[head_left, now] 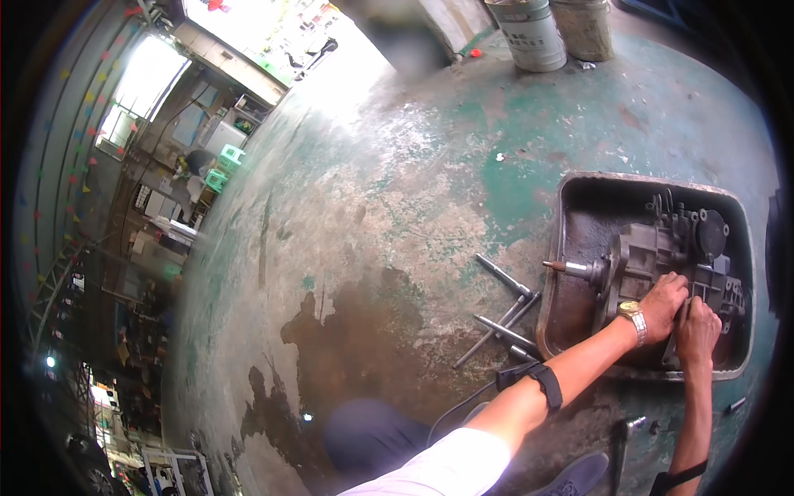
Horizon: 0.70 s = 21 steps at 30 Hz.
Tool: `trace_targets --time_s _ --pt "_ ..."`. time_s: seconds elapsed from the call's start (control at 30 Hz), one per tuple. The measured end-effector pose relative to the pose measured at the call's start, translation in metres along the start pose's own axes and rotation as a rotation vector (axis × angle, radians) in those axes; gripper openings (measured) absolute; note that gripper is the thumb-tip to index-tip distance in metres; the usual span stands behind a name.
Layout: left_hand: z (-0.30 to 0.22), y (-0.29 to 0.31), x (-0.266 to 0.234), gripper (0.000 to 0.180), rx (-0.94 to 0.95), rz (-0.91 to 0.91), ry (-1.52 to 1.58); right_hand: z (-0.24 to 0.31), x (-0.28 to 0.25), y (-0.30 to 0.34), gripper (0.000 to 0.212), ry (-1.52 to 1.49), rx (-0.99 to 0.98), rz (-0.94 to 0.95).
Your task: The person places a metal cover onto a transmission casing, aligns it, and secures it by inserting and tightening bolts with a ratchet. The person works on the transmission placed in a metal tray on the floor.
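A grey metal gearbox lies in a dark, oily tray, its splined shaft pointing left. My left hand, with a watch on the wrist, rests against the near side of the casing, fingers curled closed. Close beside it, on the right, my right hand is also closed, its fingers bent at the casing. Whatever the fingers grip is hidden or too small to name. A narrow grey piece shows below and between the two hands.
Several T-handle wrenches lie crossed on the floor left of the tray. A ratchet-like tool and a small socket are on its near side. Two metal buckets stand far off. A dark wet patch stains the worn green floor.
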State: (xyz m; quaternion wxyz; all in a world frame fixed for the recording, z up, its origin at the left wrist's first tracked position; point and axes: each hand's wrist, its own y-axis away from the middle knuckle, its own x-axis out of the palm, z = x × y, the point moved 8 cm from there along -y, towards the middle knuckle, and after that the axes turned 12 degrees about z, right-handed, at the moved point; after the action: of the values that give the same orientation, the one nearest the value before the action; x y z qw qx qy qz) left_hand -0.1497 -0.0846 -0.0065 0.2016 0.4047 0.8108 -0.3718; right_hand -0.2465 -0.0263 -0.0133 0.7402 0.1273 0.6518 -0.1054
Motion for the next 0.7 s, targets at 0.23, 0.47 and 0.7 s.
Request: trace_targets --time_s 0.23,0.47,0.7 --pt "0.001 0.0 0.001 0.024 -0.04 0.051 0.01 0.012 -0.018 0.014 0.019 -0.065 -0.036 -0.064" --pt "-0.001 0.0 -0.003 0.027 0.002 0.011 -0.012 0.008 -0.011 0.002 0.014 -0.062 -0.001 0.012" --pt "-0.002 0.0 -0.004 0.025 -0.02 0.024 -0.004 0.016 -0.024 0.015 0.019 -0.165 -0.065 -0.166"
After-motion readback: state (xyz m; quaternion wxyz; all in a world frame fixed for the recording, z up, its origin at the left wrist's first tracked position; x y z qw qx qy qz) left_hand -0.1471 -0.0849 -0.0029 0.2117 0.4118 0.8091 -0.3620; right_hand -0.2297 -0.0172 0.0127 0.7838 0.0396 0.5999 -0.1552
